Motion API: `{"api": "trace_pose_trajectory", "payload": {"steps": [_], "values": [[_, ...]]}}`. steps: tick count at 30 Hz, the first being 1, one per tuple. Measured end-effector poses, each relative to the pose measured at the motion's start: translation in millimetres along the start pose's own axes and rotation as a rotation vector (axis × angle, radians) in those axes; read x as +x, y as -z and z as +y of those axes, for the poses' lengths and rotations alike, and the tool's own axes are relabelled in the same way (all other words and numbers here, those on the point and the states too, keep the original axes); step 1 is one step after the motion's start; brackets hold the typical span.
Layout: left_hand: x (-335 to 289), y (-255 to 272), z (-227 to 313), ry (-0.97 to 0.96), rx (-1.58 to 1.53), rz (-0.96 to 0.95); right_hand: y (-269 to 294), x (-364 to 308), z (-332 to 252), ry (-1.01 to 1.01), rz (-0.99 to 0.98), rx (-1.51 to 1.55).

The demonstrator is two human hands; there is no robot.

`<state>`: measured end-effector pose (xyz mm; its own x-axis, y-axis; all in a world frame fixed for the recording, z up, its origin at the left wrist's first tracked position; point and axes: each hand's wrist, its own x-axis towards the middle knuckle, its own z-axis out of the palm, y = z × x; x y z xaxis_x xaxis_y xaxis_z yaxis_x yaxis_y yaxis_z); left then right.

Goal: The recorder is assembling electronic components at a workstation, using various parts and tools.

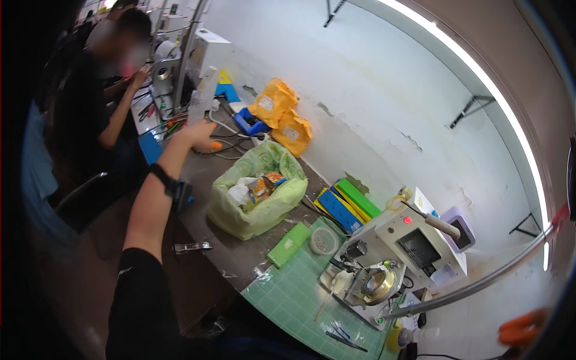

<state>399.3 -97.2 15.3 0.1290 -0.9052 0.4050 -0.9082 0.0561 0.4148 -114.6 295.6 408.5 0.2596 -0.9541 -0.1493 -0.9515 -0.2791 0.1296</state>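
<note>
My left hand [197, 135] reaches to the far left of the bench, with a dark band [167, 181] round the wrist. Its fingers look closed, but what they hold is hard to make out. A translucent upright piece [203, 96] rises beside them, and an orange handle end [216, 145] shows just below. At the lower right rim, my right hand [542, 318] is blurred and partly cut off, closed round an orange-handled tool [517, 330]. Nearer than the left hand stands a bin [240, 207] lined with a pale green bag, with crumpled wrappers [262, 187] inside.
A machine with a small screen [420, 246] stands on the right, beside a green cutting mat [294, 306] bearing tweezers [347, 341]. Along the wall are orange packets [276, 103], a blue tray [251, 122] and coloured boxes [345, 207]. A co-worker [90, 108] sits at the far left.
</note>
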Motion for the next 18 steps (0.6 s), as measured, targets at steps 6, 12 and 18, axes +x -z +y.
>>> {"api": "trace_pose_trajectory", "payload": {"steps": [6, 12, 18], "values": [[-80, 102, 56, 0.007, 0.326, -0.322, -127, -39, 54, 0.106, -0.587, 0.418], [-119, 132, 225, -0.423, -0.084, -0.573, -348, 4, 114, 0.144, -0.507, 0.953], [-99, 38, 307, -0.752, 0.074, -0.618, -442, 47, 57, 0.185, -0.199, 0.997]]}}
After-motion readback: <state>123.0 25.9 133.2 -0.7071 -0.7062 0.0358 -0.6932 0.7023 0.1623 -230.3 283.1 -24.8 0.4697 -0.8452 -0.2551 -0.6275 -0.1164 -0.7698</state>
